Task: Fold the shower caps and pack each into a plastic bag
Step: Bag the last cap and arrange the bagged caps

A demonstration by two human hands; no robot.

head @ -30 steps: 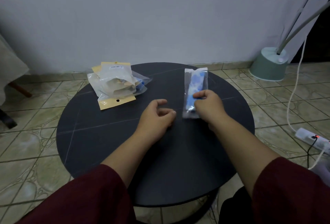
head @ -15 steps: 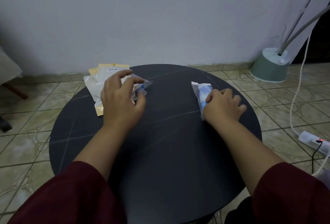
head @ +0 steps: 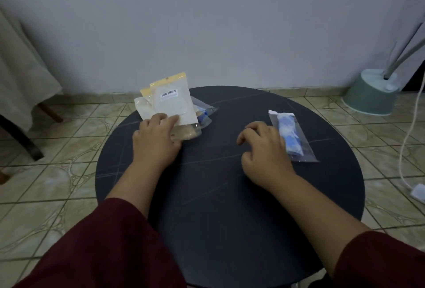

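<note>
a round dark table stands on a tiled floor in front of a pale wall. the left hand reaches to the far left part of the tabletop and grips the near edge of a yellow-topped packet that bears a barcode label, fingers over its face, so that the packet tilts up off the pile of bags under it. that pile is a loose heap of clear and cream packets, with a bit of blue showing at its right side; what each one holds cannot be told.

the right hand hovers low over the right half of the table, its fingers loosely curled and holding nothing. just beside it, to the right, lies the packed shower cap: a blue and white folded cap inside a long clear plastic bag, flat on the table, running from near the far rim towards the person. the hand's outer edge overlaps the bag's left side in view; whether it touches cannot be told.

both forearms come out of dark red sleeves. on the floor at the far right stands a green lamp base with a white cable trailing down past it.
</note>
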